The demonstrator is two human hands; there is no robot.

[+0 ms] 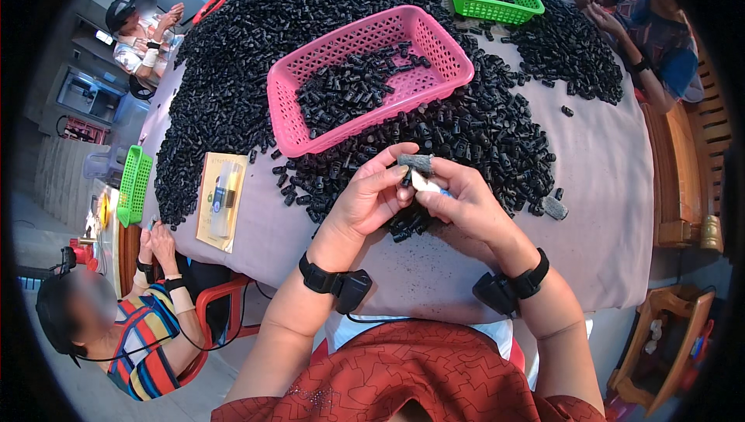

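So the head cam's a wide fisheye on the wearer's head, aimed steeply down and a bit forward over the worktop covered in pale mauve cloth [597, 181]. Pretty close too: the bare left hand [368, 198] and bare right hand [470, 198] sit around mid-frame, and the wearer's dark-red patterned top [427, 368] takes up the bottom middle. It's wide enough to catch a person in a multicoloured striped top [147, 337] way out left, straight edges bow toward the rim, and the corners go black.
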